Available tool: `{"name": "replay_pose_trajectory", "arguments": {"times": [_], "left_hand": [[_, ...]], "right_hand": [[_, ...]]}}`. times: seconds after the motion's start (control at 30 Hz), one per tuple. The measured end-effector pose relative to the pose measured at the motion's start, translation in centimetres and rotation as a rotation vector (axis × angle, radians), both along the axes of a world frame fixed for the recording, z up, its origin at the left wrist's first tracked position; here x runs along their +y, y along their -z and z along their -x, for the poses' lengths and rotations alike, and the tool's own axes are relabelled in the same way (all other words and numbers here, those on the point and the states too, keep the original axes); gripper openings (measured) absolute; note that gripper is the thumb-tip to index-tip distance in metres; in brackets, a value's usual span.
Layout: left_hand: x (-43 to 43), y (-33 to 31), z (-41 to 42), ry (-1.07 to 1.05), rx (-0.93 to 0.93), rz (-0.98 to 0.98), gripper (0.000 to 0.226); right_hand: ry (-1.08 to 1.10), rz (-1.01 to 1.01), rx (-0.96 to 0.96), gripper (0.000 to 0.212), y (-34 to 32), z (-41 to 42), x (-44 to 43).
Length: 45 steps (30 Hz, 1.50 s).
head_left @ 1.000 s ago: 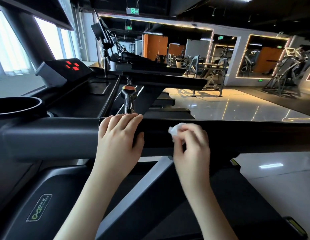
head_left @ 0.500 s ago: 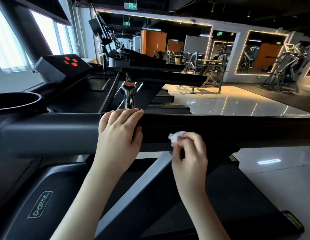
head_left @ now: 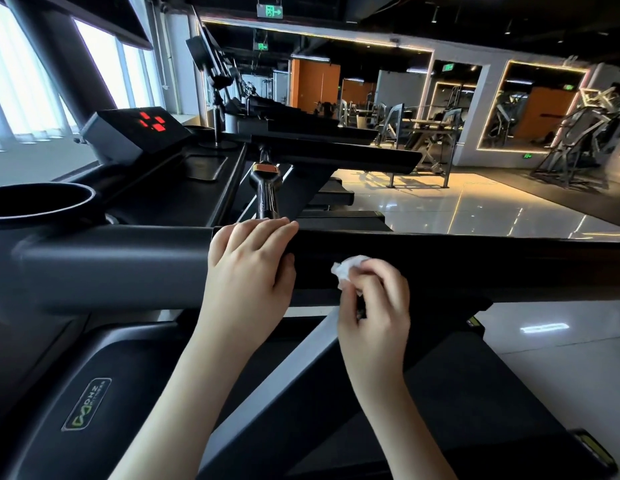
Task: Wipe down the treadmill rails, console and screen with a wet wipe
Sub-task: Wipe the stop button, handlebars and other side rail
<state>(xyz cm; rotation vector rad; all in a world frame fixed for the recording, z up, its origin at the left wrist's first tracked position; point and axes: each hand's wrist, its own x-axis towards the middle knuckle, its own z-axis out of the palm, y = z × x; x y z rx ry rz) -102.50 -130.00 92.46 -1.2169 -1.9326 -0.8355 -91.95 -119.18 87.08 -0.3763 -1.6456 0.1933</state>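
Observation:
A thick black treadmill rail (head_left: 474, 261) runs across the view from left to right. My left hand (head_left: 246, 268) lies over it, fingers curled round its top edge and thumb on its near face. My right hand (head_left: 374, 306) pinches a small crumpled white wet wipe (head_left: 348, 270) and holds it against the rail's near side, just right of my left hand. The console (head_left: 183, 195) lies behind the rail, with a small angled panel (head_left: 138, 133) showing red lights at the far left.
A round cup holder (head_left: 41, 202) sits at the left end of the console. A short black handle with an orange band (head_left: 265, 192) stands just behind my left hand. The treadmill belt (head_left: 474, 393) lies below. More treadmills and gym machines stand beyond on a glossy floor.
My right hand with the wipe has slid down from the rail's upper edge onto its near face. My left hand has kept its place on the rail.

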Motion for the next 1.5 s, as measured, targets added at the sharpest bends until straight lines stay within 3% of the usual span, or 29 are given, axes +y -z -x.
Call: {"name": "replay_pose_trajectory", "arguments": {"times": [0.17,0.37,0.57,0.7,0.83,0.93,1.0,1.17,1.3,1.5], "left_hand": [[-0.8,-0.4,0.5,0.011,-0.046,-0.039,0.041],[-2.1,-0.4,1.6,-0.084,-0.070,-0.047,0.039],[-2.1,-0.5,1.7,-0.067,-0.057,-0.054,0.036],[-2.3,-0.3,1.8,-0.049,-0.049,-0.060,0.038],[-2.2,-0.3,1.7,-0.050,-0.052,-0.058,0.039],[-2.3,-0.1,1.7,-0.051,-0.054,-0.056,0.040],[-2.3,-0.1,1.7,-0.051,-0.052,-0.057,0.041],[-2.3,-0.1,1.8,-0.039,-0.051,-0.051,0.042],[-2.4,0.1,1.9,-0.033,-0.043,-0.042,0.042],[-2.8,0.0,2.2,-0.006,-0.024,-0.015,0.043]], "right_hand": [[-0.014,-0.004,0.017,0.011,-2.8,0.9,0.9],[-0.013,0.012,-0.284,0.023,-6.8,2.1,0.7],[-0.001,0.193,-0.461,0.037,-8.8,2.9,1.5],[-0.162,0.088,-0.362,0.022,-7.9,1.6,0.9],[-0.070,0.102,-0.241,0.022,-7.1,0.1,2.3],[-0.139,0.018,-0.268,0.006,-5.9,0.3,0.7],[-0.181,-0.020,-0.274,0.009,-5.0,0.0,0.3],[-0.095,0.073,-0.088,0.019,-3.5,-0.5,1.0],[-0.109,0.029,-0.166,0.017,-1.7,0.0,-1.3],[-0.034,0.192,-0.009,0.015,-0.3,0.0,-1.0]]}}
